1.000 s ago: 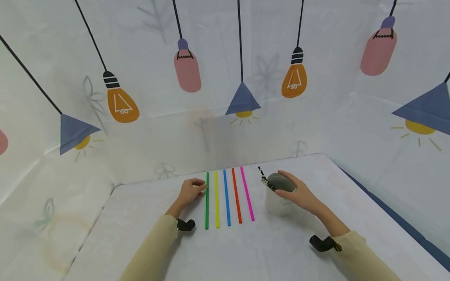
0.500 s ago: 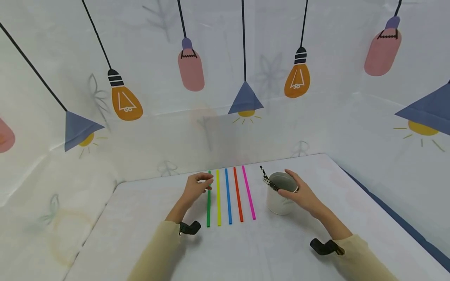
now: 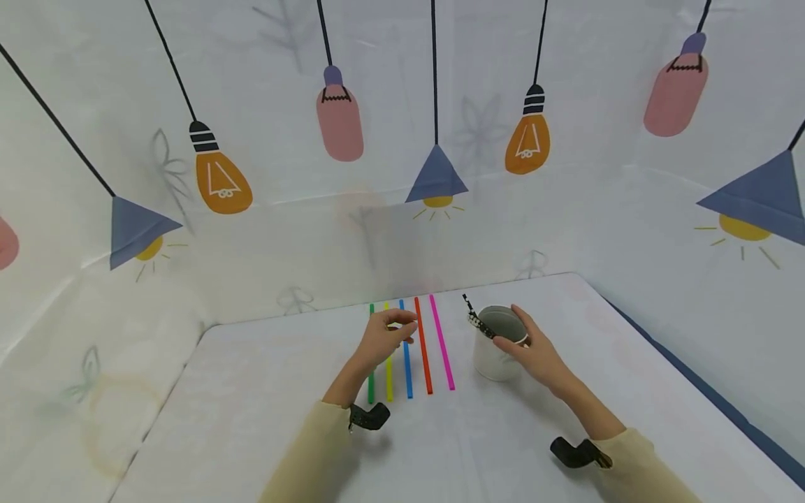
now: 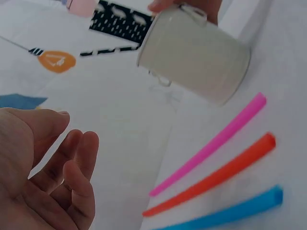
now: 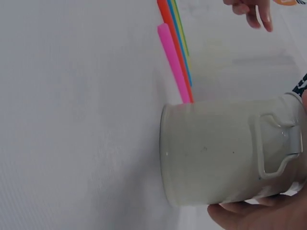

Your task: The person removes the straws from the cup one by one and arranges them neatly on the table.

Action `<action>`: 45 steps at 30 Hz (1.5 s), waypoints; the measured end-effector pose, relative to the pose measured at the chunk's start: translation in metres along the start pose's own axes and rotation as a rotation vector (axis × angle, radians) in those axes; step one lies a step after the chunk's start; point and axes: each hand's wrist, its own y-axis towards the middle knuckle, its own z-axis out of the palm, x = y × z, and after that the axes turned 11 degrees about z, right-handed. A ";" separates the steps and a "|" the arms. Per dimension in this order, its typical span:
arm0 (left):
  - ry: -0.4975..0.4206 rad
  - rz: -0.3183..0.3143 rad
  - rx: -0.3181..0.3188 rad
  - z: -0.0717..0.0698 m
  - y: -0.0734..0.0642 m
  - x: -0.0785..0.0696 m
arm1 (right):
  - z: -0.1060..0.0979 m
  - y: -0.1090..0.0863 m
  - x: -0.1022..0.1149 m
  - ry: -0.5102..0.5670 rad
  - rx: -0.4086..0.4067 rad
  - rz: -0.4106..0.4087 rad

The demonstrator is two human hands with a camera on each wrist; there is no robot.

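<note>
My left hand (image 3: 385, 337) hovers above the straws with loosely bent fingers and nothing between them. It partly covers the green straw (image 3: 371, 389), the yellow straw (image 3: 389, 388) and the blue straw (image 3: 408, 374). A red straw (image 3: 424, 353) and a pink straw (image 3: 443, 346) lie just to the right. My right hand (image 3: 542, 356) grips a small cream metal pail (image 3: 493, 362) with side handles, thumb and fingers at the rim. At the pail's mouth a black-and-white patterned strip (image 3: 481, 326) sticks up, with a thin dashed black-and-white stick (image 4: 108, 50) beside it.
The white table (image 3: 478, 454) meets a white backdrop (image 3: 352, 244) printed with hanging lamps and bulbs. A black wrist mount (image 3: 371, 416) sits on the left wrist and another mount (image 3: 575, 453) on the right. Blue fabric (image 3: 711, 398) runs along the right side.
My left hand has moved right, from beside the green straw to above the green, yellow and blue ones. My right hand stays on the pail, its fingers slightly shifted at the rim.
</note>
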 end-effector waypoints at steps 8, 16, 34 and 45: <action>-0.030 0.017 0.025 0.046 0.015 -0.012 | 0.001 -0.002 0.004 0.082 -0.006 0.035; -0.084 0.082 -0.013 0.077 0.027 -0.003 | 0.006 -0.003 0.005 0.079 -0.022 0.024; -0.040 0.244 -0.112 0.116 0.030 0.003 | 0.008 -0.003 -0.001 0.088 -0.049 -0.029; -0.169 0.384 -0.273 0.101 0.026 -0.040 | 0.009 -0.002 -0.001 0.058 -0.059 -0.027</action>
